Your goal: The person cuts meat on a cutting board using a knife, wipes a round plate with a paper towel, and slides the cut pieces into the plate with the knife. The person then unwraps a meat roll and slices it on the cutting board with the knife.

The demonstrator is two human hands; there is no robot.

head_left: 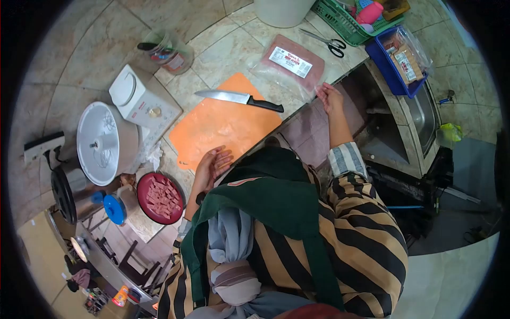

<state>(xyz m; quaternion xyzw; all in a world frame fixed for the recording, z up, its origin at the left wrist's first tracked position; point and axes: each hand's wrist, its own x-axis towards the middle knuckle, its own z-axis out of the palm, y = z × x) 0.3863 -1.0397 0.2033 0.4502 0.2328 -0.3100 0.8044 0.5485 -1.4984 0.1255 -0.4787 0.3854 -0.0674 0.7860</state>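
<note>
My left hand (pixel 214 164) is at the near left edge of the orange cutting board (pixel 212 125), palm up, fingers spread, holding nothing. A knife (pixel 228 97) with a black handle lies across the board's upper part. To the right, my right hand (pixel 330 97) has its fingertips pinched at the near right corner of a clear plastic package (pixel 304 58). Pink, flat meat and a white label show inside that package, which lies on the tiled counter (pixel 218 53). A red plate (pixel 144 187) of cut pink pieces sits at the left.
Scissors (pixel 336 48) lie beyond the package, near a green basket (pixel 345 26) and a blue basket (pixel 383 63). A white mixer (pixel 139 101) with its bowl (pixel 100 121) and a jar of utensils (pixel 178 59) stand left. A person (pixel 81 278) is far off, lower left.
</note>
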